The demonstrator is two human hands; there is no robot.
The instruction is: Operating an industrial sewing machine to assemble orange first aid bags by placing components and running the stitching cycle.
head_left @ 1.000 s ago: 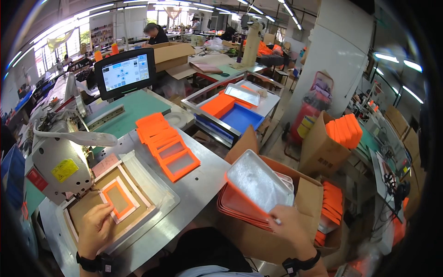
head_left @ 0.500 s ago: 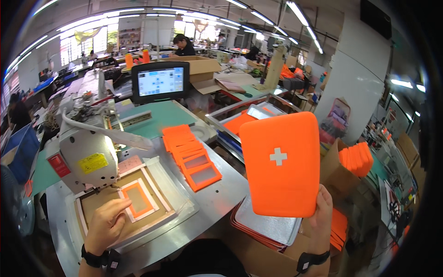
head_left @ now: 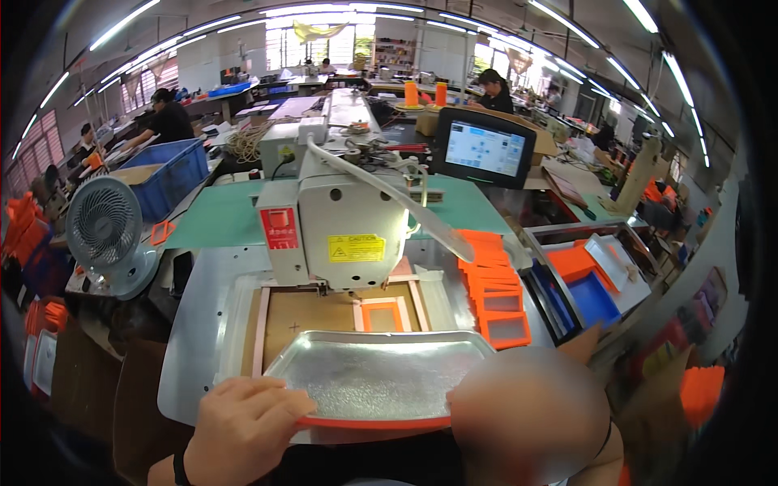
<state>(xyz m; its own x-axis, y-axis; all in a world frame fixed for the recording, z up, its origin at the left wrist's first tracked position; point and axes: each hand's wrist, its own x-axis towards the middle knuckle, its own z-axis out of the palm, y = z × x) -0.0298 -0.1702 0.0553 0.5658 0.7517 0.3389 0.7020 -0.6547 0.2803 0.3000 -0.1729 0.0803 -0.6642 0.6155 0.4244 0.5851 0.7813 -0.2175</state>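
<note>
An orange moulded case panel [head_left: 381, 381] lies tilted in front of me, its silvery inner side facing up and its orange rim toward me. My left hand [head_left: 247, 425] grips its near left edge, thumb and fingers closed. At its right edge is my right hand [head_left: 527, 417], whose fingers are hidden by a blur. Just beyond the panel, a pale clamp frame [head_left: 261, 332] lies on the metal bed of a sewing machine [head_left: 348, 219]. Within it sits a small orange-edged window piece [head_left: 381, 317], partly covered by the panel.
Overlapping orange-edged mesh pieces [head_left: 494, 283] lie right of the machine head. A control screen [head_left: 485, 149] stands behind them. To the right is a tray [head_left: 539, 235] with orange and blue parts. A fan [head_left: 104, 223] and blue crate [head_left: 166, 182] are on the left. Other people sit farther back.
The orange panel has come down from the raised right side to in front of me, silvery side now showing. My left hand has left the clamp frame and taken its edge. The view has swung left.
</note>
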